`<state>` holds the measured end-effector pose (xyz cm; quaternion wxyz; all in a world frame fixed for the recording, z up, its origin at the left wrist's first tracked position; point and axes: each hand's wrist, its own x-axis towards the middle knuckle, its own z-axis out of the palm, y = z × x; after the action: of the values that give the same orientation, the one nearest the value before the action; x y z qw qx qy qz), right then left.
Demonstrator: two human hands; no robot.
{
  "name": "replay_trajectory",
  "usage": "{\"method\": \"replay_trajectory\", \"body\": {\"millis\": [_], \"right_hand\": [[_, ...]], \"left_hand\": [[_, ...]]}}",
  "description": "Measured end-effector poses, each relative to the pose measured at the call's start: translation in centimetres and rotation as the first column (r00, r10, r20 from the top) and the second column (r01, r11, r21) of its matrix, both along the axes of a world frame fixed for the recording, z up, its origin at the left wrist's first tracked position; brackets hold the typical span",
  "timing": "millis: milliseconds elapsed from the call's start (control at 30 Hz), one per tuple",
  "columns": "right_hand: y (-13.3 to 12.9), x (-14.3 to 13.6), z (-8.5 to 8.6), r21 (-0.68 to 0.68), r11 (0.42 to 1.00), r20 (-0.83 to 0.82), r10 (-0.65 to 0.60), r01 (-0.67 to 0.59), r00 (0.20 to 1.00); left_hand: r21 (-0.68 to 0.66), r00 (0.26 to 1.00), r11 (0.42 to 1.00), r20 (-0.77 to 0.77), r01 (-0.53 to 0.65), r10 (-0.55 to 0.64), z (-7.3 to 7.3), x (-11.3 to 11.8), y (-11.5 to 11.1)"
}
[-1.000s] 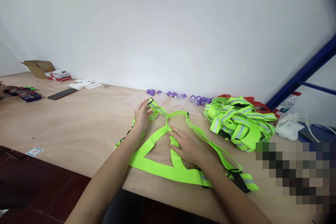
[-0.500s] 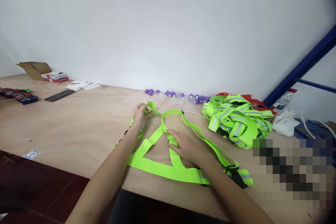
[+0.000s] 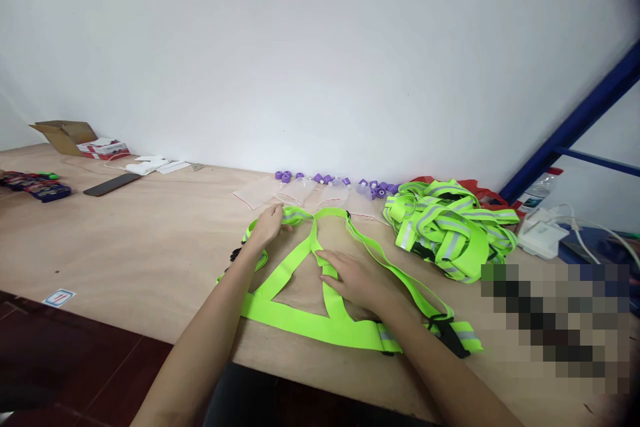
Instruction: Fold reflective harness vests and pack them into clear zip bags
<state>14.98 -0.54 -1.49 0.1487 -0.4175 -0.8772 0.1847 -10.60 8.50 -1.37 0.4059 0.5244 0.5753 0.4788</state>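
Note:
A fluorescent yellow-green reflective vest point(image 3: 310, 327), made of elastic straps, lies spread on the table in front of me. My left hand point(image 3: 269, 225) is closed on its upper left strap, near where the shoulder straps meet; the fingertips are partly hidden. Flat over the inner right strap rests my right hand point(image 3: 353, 279), its fingers stretched out and holding nothing. At the vest's lower right corner is a black buckle point(image 3: 450, 335). The left side straps, with black fittings, are partly covered by my left forearm.
A heap of similar reflective vests point(image 3: 450, 230) lies to the right. Behind are clear zip bags point(image 3: 333, 195) and several purple rolls point(image 3: 380, 188) along the wall. A white adapter point(image 3: 543, 237) with cables sits far right; a dark flat object point(image 3: 111, 185) and open cardboard box point(image 3: 65, 137) are left.
My left hand has come down slightly, and the strap loop it held raised now lies lower and flatter. My right hand stays in place on the vest.

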Motion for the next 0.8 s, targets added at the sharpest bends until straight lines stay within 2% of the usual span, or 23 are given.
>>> {"method": "replay_trajectory", "body": {"millis": [200, 300, 367, 433, 533, 600, 667, 733, 800], "right_hand": [[0.1, 0.1, 0.1, 0.006, 1.0, -0.004, 0.009, -0.009, 1.0], [0.2, 0.1, 0.0, 0.01, 1.0, -0.013, 0.011, -0.011, 1.0], [0.3, 0.1, -0.2, 0.014, 1.0, -0.02, 0.015, -0.015, 1.0], [0.4, 0.1, -0.5, 0.026, 0.999, -0.029, 0.026, -0.025, 0.999], [0.6, 0.2, -1.1, 0.048, 0.998, -0.041, 0.042, -0.04, 0.998], [0.7, 0.2, -1.4, 0.058, 0.997, -0.045, 0.052, -0.05, 0.998], [0.9, 0.2, -1.6, 0.064, 0.996, -0.046, 0.059, -0.056, 0.997], [1.0, 0.2, -1.8, 0.06, 0.996, -0.04, 0.064, -0.061, 0.997], [1.0, 0.2, -1.8, 0.055, 0.997, -0.035, 0.062, -0.06, 0.997]], "left_hand": [[-0.02, 0.98, 0.99, 0.15, 0.139, -0.134, 1.8, 0.0, -0.5], [0.059, 0.909, 0.973, 0.347, 0.225, -0.231, 2.1, 0.4, -0.7], [0.168, 0.831, 0.962, 0.486, 0.217, -0.272, 2.0, 0.7, -0.6], [0.27, 0.804, 0.956, 0.54, 0.114, -0.248, 1.7, 1.0, -0.5], [0.348, 0.822, 0.934, 0.553, -0.081, -0.135, 1.2, 1.2, 0.1], [0.359, 0.83, 0.919, 0.553, -0.163, -0.069, 0.7, 1.0, 0.5], [0.347, 0.888, 0.92, 0.459, -0.182, 0.002, 0.2, 0.8, 0.7], [0.316, 0.952, 0.934, 0.298, -0.166, 0.069, -0.3, 0.5, 0.8], [0.291, 0.98, 0.945, 0.169, -0.152, 0.106, -0.7, 0.4, 0.8]]}}
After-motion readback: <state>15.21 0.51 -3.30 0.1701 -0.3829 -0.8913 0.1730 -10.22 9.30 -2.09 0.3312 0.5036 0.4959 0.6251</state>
